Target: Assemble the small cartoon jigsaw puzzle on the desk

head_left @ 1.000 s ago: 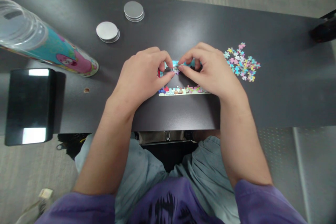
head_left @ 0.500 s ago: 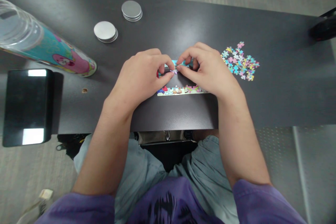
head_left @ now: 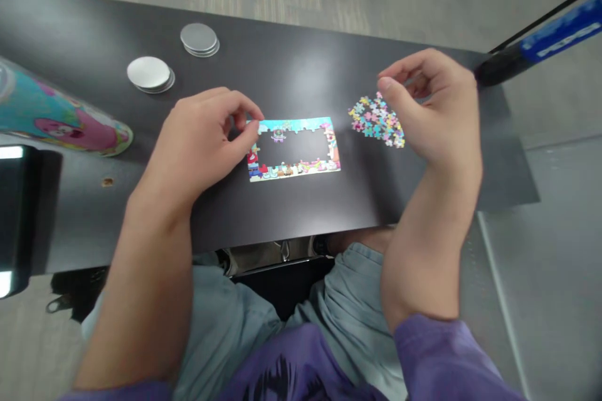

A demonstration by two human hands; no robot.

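A rectangular ring of joined jigsaw puzzle (head_left: 295, 168) pieces with a colourful cartoon print lies flat on the dark table. One purple and green puzzle piece (head_left: 279, 135) juts inward from its top side. At the upper left corner, my left hand (head_left: 202, 141) has its thumb and index fingertip close together on the puzzle's edge. My right hand (head_left: 435, 106) is raised beside a heap of loose puzzle pieces (head_left: 376, 119), partly covering its right side from view. Its fingers are curled, thumb tip near the index tip, and no piece shows between them.
Two stacks of round discs, one silver (head_left: 199, 39) and one whiter (head_left: 149, 74), lie at the back left. A printed cylinder tub (head_left: 70, 119) lies on the left, with a black box (head_left: 14, 213) below it. A dark and blue pole-like object (head_left: 540, 41) stands beyond the right end.
My right hand has left the puzzle ring and moved right to the loose pieces. My left hand has shifted to the ring's upper left corner. The whole view has turned rightward.
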